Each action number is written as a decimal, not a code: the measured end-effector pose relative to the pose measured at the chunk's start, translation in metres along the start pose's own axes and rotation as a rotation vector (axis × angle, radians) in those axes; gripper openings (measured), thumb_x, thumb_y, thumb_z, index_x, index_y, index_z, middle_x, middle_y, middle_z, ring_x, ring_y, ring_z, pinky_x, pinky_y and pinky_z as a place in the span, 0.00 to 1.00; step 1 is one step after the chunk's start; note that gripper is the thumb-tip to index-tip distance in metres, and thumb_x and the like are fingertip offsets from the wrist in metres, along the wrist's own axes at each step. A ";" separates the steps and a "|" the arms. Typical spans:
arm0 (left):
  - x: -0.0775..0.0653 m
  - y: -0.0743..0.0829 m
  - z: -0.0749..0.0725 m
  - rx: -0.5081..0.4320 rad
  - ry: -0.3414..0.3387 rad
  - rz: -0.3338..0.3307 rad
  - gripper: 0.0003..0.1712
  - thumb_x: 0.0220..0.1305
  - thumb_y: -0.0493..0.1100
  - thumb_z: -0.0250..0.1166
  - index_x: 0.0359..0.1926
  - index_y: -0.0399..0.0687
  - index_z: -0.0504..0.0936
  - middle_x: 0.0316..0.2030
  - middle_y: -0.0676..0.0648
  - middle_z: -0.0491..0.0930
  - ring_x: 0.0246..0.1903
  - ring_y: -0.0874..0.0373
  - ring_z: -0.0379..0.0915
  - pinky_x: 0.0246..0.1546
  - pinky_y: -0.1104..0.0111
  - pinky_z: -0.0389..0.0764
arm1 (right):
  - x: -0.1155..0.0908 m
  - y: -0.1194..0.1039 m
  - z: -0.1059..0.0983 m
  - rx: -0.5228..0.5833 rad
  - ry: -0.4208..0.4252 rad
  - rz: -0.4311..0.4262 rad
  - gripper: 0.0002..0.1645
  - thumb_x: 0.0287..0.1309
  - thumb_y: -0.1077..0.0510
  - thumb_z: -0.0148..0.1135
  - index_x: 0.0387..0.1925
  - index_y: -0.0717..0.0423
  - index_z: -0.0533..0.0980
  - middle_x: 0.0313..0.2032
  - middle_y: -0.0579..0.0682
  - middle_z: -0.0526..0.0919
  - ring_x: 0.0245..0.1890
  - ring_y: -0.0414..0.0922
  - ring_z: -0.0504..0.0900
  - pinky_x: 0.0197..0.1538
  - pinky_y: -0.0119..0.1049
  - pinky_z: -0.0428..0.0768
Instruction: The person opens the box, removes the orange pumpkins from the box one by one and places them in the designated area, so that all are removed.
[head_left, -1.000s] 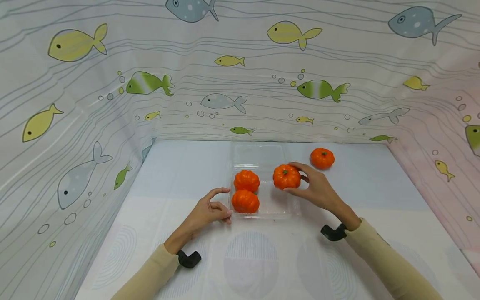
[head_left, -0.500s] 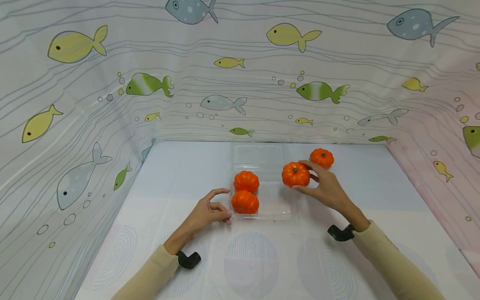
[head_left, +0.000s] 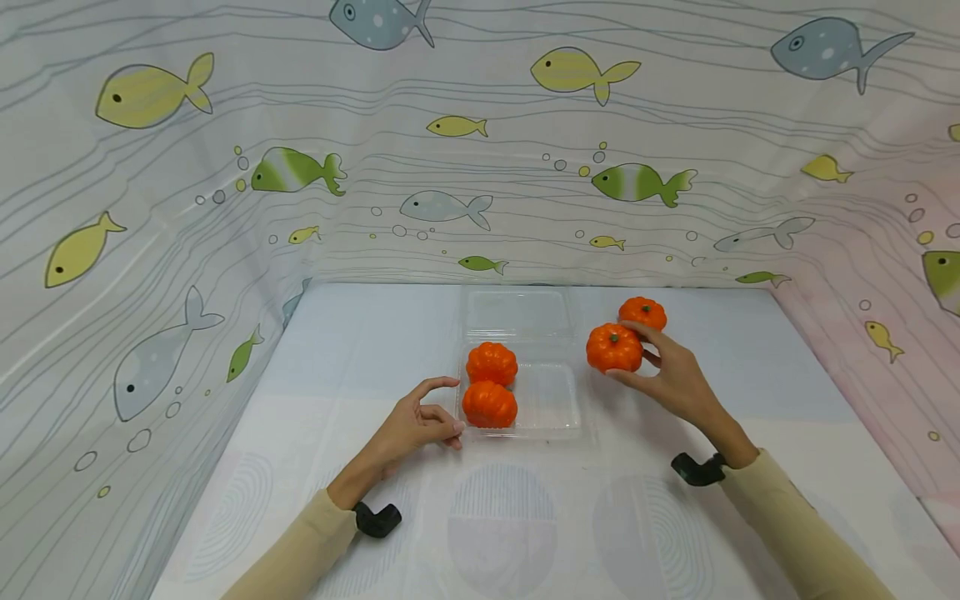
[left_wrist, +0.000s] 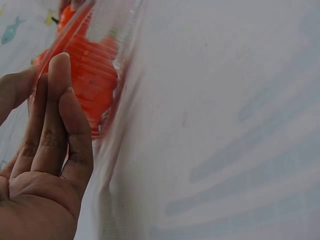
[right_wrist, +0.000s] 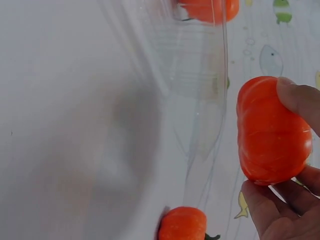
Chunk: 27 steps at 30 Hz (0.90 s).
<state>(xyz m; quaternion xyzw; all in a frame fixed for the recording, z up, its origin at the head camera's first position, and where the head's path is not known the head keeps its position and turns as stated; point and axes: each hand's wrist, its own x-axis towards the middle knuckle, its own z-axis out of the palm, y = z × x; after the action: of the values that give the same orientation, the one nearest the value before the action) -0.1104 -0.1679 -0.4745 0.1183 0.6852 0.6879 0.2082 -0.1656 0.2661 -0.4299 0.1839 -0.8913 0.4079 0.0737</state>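
Between thumb and fingers, my right hand [head_left: 671,379] grips a small orange pumpkin [head_left: 613,347], its green stem up, to the right of a clear plastic clamshell box [head_left: 551,400]. The right wrist view shows this pumpkin [right_wrist: 272,132] from below, raised off the table. Two more pumpkins [head_left: 491,364] stand one behind the other in the left half of the box. My left hand [head_left: 412,425] rests at the box's left side, its loosely bent fingers touching the clear wall, as the left wrist view shows. Another pumpkin [head_left: 643,312] sits on the table behind my right hand.
The box's clear lid [head_left: 517,312] lies flipped back behind it. A pale patterned cloth covers the table [head_left: 360,333]. A curtain [head_left: 405,158] printed with fish stands at the back and both sides.
My right hand has carried its pumpkin to the right, from over the box's right half to outside it. My left hand and the boxed pumpkins stay in place.
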 end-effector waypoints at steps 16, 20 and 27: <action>-0.001 0.000 0.000 0.004 0.003 -0.006 0.44 0.66 0.38 0.73 0.76 0.48 0.60 0.40 0.25 0.83 0.35 0.37 0.86 0.47 0.55 0.85 | -0.008 0.024 -0.018 -0.028 0.067 0.085 0.48 0.52 0.56 0.82 0.71 0.59 0.68 0.66 0.63 0.74 0.66 0.60 0.73 0.58 0.51 0.75; -0.001 0.000 0.000 0.011 0.005 -0.010 0.44 0.66 0.38 0.73 0.76 0.49 0.60 0.40 0.26 0.84 0.35 0.37 0.86 0.48 0.56 0.85 | -0.013 0.030 -0.023 -0.041 0.084 0.118 0.50 0.53 0.55 0.82 0.73 0.59 0.66 0.66 0.63 0.73 0.66 0.60 0.72 0.57 0.52 0.76; 0.000 -0.001 0.000 0.013 -0.001 0.004 0.44 0.66 0.37 0.72 0.76 0.46 0.59 0.40 0.25 0.83 0.35 0.39 0.86 0.47 0.56 0.85 | -0.021 0.040 -0.034 -0.066 0.120 0.156 0.50 0.54 0.53 0.81 0.73 0.59 0.66 0.67 0.63 0.72 0.65 0.60 0.72 0.57 0.47 0.75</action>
<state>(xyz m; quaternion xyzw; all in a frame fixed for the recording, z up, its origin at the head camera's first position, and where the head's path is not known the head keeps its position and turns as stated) -0.1103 -0.1685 -0.4756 0.1212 0.6893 0.6837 0.2065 -0.1624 0.3218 -0.4414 0.0869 -0.9097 0.3932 0.1010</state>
